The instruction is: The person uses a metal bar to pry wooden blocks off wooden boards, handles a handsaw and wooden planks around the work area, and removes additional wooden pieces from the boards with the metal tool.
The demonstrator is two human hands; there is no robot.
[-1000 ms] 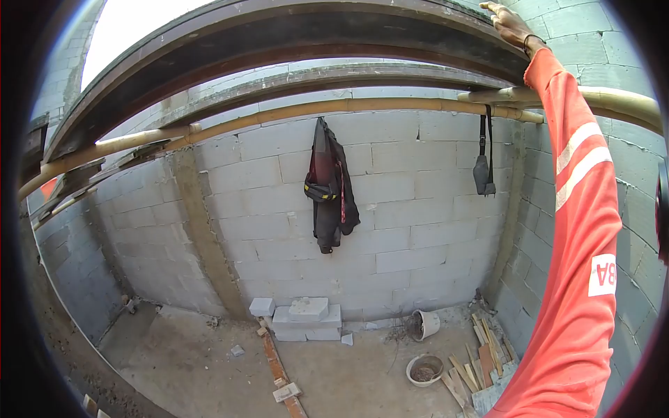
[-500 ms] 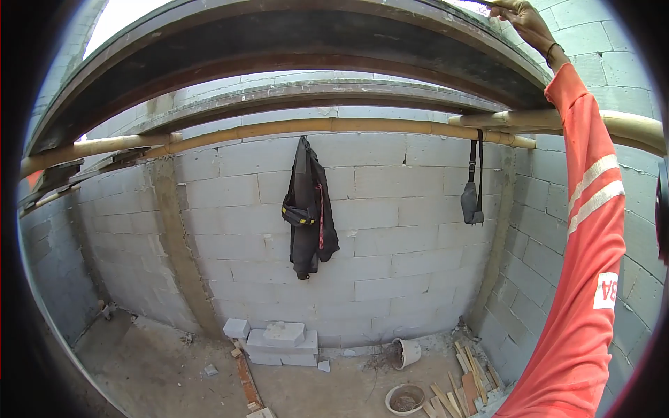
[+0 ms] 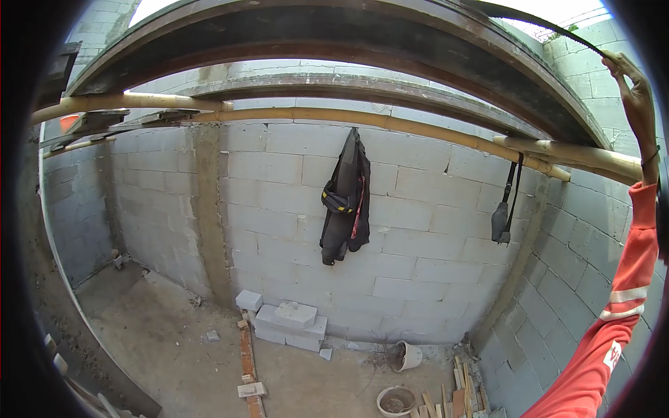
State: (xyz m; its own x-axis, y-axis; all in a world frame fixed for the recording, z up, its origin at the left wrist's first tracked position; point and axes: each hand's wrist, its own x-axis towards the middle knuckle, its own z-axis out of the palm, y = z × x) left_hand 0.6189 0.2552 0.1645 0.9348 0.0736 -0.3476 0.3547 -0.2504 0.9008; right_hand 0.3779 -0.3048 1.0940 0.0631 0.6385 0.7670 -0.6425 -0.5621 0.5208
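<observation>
My right hand (image 3: 629, 80) is raised at the upper right, its fingers closed on the narrow end of a hand saw (image 3: 540, 21). The saw's dark blade is long and tapered, with teeth along its lower edge. Its wide end runs out of view above the scaffold board (image 3: 334, 31), so no handle shows. My red sleeve with white stripes reaches up along the right side, near the bamboo pole (image 3: 578, 151). My left hand is out of view.
A dark jacket with a waist bag (image 3: 343, 198) and a small grey bag (image 3: 500, 223) hang from the bamboo beam (image 3: 390, 122). Below are white blocks (image 3: 293, 317), two buckets (image 3: 396, 400), wood strips (image 3: 460, 393) and a long brick-coloured piece (image 3: 247, 352).
My right hand has moved right, away from the board's edge, and more of the saw blade now shows. The camera view has shifted, so the wall and hanging bags appear further right.
</observation>
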